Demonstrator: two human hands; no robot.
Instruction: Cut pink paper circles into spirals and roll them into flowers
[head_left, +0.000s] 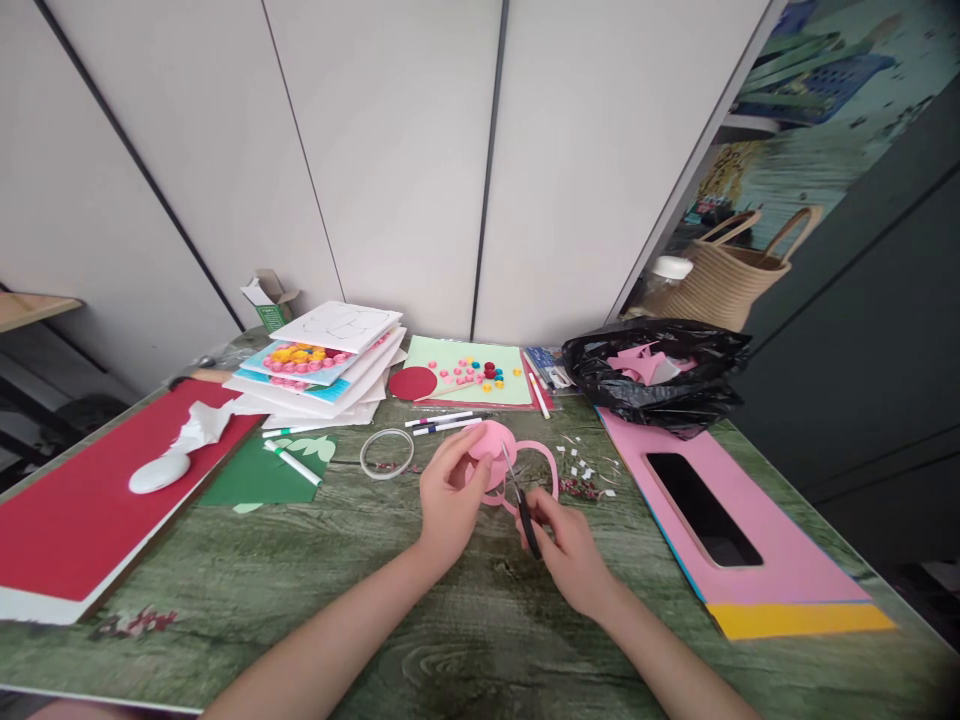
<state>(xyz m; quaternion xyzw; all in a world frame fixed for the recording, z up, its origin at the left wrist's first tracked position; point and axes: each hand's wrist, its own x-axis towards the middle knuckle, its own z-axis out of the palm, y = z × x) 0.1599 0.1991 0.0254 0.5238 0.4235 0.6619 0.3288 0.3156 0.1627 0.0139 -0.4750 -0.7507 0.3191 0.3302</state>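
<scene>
So the left grip is pinching a rounded pink paper cutout that's sticking out to its right, while the right grip, nearer the paper's curved pink strip, is holding black-handled metal scissors, long axis slanting forward-left toward the cutout.

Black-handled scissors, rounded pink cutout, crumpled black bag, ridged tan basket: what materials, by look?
Black-handled scissors: smooth dark handles, probably plastic; silvery blades suggest steel.
Rounded pink cutout: paper or thin card, from its matte colour and thin edges.
Crumpled black bag: glossy thin plastic film; highlights along creases.
Ridged tan basket: matte bands suggest coiled rope, fibre unclear.
</scene>
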